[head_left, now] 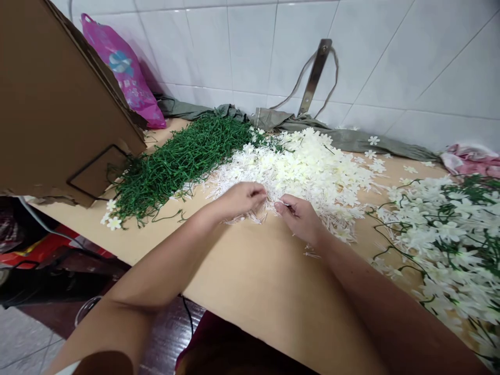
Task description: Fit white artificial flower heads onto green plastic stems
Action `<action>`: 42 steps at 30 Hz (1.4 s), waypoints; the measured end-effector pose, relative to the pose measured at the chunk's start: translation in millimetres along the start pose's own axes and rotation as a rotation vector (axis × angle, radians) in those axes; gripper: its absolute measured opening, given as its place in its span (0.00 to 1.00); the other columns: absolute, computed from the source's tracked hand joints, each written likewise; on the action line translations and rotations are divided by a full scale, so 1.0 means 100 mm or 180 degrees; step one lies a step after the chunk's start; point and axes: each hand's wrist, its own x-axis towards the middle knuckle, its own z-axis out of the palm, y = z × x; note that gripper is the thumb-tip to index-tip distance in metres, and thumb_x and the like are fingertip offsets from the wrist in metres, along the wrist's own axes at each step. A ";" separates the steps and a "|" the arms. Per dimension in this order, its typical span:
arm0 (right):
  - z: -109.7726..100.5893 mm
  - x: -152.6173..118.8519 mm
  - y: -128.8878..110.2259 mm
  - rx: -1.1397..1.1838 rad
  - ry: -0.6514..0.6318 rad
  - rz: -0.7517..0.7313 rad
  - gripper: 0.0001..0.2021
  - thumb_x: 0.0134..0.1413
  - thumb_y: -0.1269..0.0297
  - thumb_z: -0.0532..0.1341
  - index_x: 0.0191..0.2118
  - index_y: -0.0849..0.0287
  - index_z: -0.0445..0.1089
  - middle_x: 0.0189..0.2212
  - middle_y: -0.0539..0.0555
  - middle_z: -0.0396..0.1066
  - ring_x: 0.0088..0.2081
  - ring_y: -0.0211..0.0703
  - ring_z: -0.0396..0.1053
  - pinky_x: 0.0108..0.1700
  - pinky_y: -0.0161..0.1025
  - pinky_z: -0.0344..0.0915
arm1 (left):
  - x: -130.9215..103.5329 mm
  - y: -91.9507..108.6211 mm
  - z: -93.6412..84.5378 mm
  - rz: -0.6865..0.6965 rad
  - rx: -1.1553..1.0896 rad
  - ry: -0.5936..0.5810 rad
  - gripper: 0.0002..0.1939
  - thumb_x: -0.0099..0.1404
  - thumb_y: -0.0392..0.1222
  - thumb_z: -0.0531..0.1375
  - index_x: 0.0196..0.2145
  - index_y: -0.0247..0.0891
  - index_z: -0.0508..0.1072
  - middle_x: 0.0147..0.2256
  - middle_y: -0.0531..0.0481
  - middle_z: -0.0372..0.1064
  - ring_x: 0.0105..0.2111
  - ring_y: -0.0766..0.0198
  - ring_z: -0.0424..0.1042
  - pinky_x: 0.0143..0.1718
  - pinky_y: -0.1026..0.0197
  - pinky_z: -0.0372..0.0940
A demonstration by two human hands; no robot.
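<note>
White wall tiles (252,47) back a tan bench (250,281). From the left: a cardboard box (62,104); heaped green artificial stems (187,156); the left hand (242,199), fingers curled together, contents unclear; the right hand (301,217), pinching a small white piece (282,202) before piled white blossoms (316,161); then stemmed white flowers (449,232).

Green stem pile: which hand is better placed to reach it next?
Likely the left hand: it is nearer the green stem pile; the right hand is farther off and appears to pinch something white.

Bare forearms (183,250), bare left grip (244,200), bare right grip (300,216), dark red garment (209,333) below, perhaps a pale sleeve edge (68,369).
</note>
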 end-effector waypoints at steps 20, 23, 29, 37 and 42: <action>0.05 0.05 0.11 0.0096 0.0007 0.0102 0.15 0.59 0.56 0.48 0.23 0.55 0.49 0.19 0.45 0.50 0.24 0.35 0.50 0.29 0.36 0.49 | 0.39 -0.06 -1.49 -0.0145 0.1511 0.2913 0.19 0.64 0.39 0.53 0.51 0.40 0.73 0.36 0.49 0.77 0.44 0.59 0.72 0.50 0.57 0.59; 0.03 0.05 0.13 0.0329 -0.0097 0.0167 0.15 0.60 0.54 0.47 0.25 0.55 0.53 0.21 0.47 0.56 0.25 0.36 0.55 0.31 0.37 0.53 | 0.42 0.13 -1.51 0.0240 -0.0080 0.3072 0.14 0.61 0.34 0.60 0.46 0.38 0.74 0.28 0.54 0.73 0.34 0.68 0.71 0.44 0.61 0.63; -0.19 0.06 0.11 0.1204 -0.0164 0.0189 0.23 0.55 0.39 0.51 0.26 0.56 0.55 0.23 0.48 0.60 0.27 0.36 0.60 0.34 0.38 0.60 | 0.22 0.45 -0.64 0.0282 -0.1389 0.1740 0.03 0.61 0.34 0.60 0.31 0.33 0.73 0.23 0.54 0.71 0.24 0.73 0.68 0.33 0.64 0.64; -0.40 0.05 -0.05 0.1248 0.0062 0.0267 0.24 0.46 0.38 0.61 0.25 0.59 0.66 0.18 0.48 0.60 0.22 0.34 0.56 0.27 0.36 0.54 | -0.02 0.44 0.29 -0.0301 -0.2642 0.0194 0.13 0.66 0.38 0.53 0.23 0.35 0.65 0.15 0.60 0.49 0.16 0.74 0.47 0.21 0.65 0.43; -0.28 0.06 -0.06 0.1362 -0.0089 0.0152 0.26 0.47 0.37 0.58 0.23 0.59 0.63 0.18 0.47 0.57 0.23 0.33 0.56 0.26 0.34 0.54 | 0.00 0.26 0.40 -0.0501 -0.2871 0.0025 0.17 0.55 0.49 0.64 0.24 0.35 0.64 0.16 0.60 0.49 0.16 0.76 0.45 0.19 0.67 0.39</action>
